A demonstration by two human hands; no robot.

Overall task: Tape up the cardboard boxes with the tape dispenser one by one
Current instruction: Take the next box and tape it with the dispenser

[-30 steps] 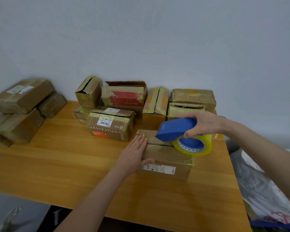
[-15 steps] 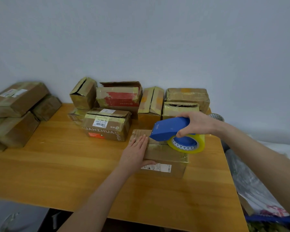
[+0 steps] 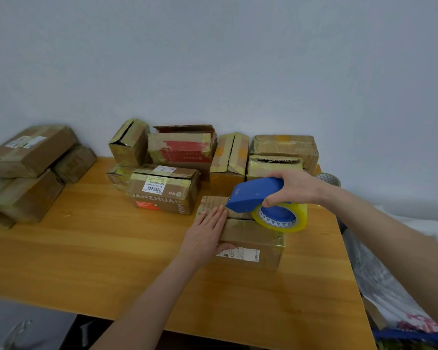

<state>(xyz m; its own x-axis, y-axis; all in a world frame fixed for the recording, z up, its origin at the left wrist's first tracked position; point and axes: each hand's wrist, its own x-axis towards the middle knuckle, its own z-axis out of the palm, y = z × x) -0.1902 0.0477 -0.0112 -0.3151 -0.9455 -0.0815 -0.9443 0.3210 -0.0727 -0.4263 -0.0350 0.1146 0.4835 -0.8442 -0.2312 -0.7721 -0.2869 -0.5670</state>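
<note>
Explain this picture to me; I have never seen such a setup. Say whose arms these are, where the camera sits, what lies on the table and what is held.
No machine here: the arms belong to a person wearing a camera on the head, so you look forward and down with them. The wooden table holds many worn cardboard boxes, most near the wall. The left hand lies flat on the nearest box. The right hand grips a blue tape dispenser carrying a yellowish tape roll, its nose over that box's top.
</note>
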